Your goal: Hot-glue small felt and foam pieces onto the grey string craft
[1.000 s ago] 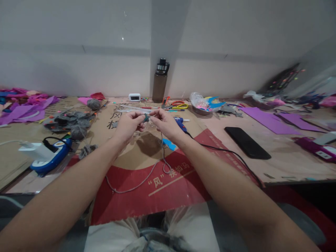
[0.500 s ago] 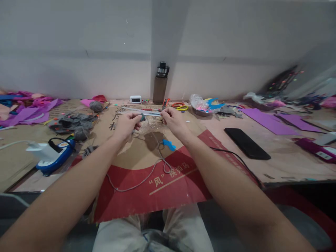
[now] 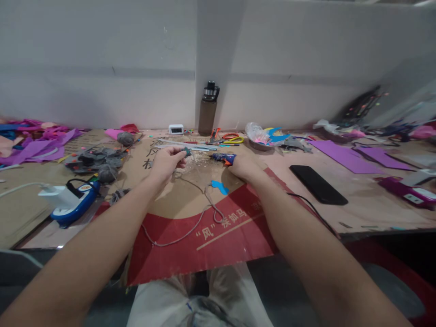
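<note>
— What has moved?

— The right hand [image 3: 243, 165]. Half a second ago it was up beside the left hand [image 3: 166, 161], both pulling at the same bit. Now it has dropped to the right, onto the glue gun [image 3: 223, 158].

— Start near. What lies closest?

— A sheet of cardboard [image 3: 211, 247], red along the near edge. A grey strand of yarn [image 3: 185, 234] loops over it and runs up to the left hand. A little farther, between the two forearms, lies a blue cut-out [image 3: 219, 186].

— And the hands themselves?

— The left hand is raised a little above the cardboard, thumb and fingertips pinched on a small teal piece [image 3: 186, 151]. The right hand is low on the cardboard, fingers closed round the handle of the glue gun, whose nozzle points left. Its black cord [image 3: 308, 206] trails near and right.

— To the sides?

— On the right, a black phone [image 3: 318, 184] lies flat. On the left, a blue power strip [image 3: 73, 204], with grey balls of yarn [image 3: 105, 170] beyond it.

— Farthest off?

— Scissors [image 3: 233, 137], a small white clock [image 3: 176, 129], and a dark bottle [image 3: 208, 108] upright at the wall.
</note>
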A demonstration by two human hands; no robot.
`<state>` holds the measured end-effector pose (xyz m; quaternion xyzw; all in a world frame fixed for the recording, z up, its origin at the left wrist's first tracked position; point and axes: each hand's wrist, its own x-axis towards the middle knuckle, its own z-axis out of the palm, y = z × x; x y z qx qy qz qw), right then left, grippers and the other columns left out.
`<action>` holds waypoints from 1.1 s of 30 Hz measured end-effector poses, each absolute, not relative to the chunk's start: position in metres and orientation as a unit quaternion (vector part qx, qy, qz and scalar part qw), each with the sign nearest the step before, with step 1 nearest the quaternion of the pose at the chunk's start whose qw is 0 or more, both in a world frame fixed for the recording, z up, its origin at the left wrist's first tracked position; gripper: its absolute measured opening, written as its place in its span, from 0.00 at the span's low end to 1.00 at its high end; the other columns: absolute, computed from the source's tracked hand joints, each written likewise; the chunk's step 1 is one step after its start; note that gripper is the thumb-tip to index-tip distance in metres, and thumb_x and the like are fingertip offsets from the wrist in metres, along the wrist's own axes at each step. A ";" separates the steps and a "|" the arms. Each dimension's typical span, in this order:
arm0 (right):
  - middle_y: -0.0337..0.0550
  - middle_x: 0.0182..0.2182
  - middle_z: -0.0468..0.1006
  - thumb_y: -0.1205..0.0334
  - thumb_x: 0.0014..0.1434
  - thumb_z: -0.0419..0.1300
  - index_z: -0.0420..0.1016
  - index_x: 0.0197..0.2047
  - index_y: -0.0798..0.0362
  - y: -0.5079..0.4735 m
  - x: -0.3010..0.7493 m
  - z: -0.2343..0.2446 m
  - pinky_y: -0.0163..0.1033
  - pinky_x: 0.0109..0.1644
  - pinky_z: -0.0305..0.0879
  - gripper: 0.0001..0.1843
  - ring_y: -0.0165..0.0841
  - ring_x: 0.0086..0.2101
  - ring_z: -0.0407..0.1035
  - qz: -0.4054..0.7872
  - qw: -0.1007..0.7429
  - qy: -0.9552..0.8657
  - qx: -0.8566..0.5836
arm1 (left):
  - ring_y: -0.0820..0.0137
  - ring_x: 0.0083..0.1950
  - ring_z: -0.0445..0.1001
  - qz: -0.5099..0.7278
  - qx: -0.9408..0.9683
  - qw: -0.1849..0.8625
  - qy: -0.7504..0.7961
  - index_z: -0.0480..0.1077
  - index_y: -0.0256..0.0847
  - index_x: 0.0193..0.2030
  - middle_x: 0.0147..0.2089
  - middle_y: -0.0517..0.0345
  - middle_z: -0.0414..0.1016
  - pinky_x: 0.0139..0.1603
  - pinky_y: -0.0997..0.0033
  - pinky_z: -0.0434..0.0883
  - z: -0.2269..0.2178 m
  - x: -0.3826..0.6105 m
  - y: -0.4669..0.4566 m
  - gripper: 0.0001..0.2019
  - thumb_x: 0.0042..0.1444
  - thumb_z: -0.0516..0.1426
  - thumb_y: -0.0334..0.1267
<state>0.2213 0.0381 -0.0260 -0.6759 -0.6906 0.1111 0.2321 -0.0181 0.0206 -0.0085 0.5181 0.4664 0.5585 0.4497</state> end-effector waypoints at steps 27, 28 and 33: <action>0.37 0.18 0.65 0.71 0.47 0.58 0.61 0.26 0.50 0.036 0.197 -0.016 0.39 0.27 0.59 0.09 0.32 0.21 0.63 0.345 0.411 -0.578 -0.615 | 0.81 0.19 0.60 0.580 0.508 0.443 0.457 0.68 0.38 0.27 0.20 0.65 0.65 0.18 0.79 0.56 -0.006 -0.022 0.022 0.04 0.48 0.61 0.29; 0.40 0.19 0.67 0.71 0.46 0.60 0.63 0.25 0.51 0.037 0.201 -0.017 0.40 0.29 0.60 0.08 0.35 0.23 0.65 0.303 0.384 -0.599 -0.634 | 0.80 0.19 0.61 0.578 0.511 0.446 0.455 0.68 0.38 0.28 0.21 0.64 0.65 0.19 0.79 0.58 -0.006 -0.022 0.021 0.04 0.48 0.61 0.30; 0.61 0.37 0.76 0.64 0.51 0.62 0.74 0.36 0.59 0.044 0.222 -0.025 0.44 0.45 0.61 0.09 0.46 0.43 0.69 0.070 0.239 -0.668 -0.701 | 0.77 0.23 0.68 0.567 0.508 0.471 0.446 0.69 0.37 0.30 0.24 0.61 0.70 0.25 0.76 0.66 -0.004 -0.017 0.016 0.07 0.46 0.64 0.32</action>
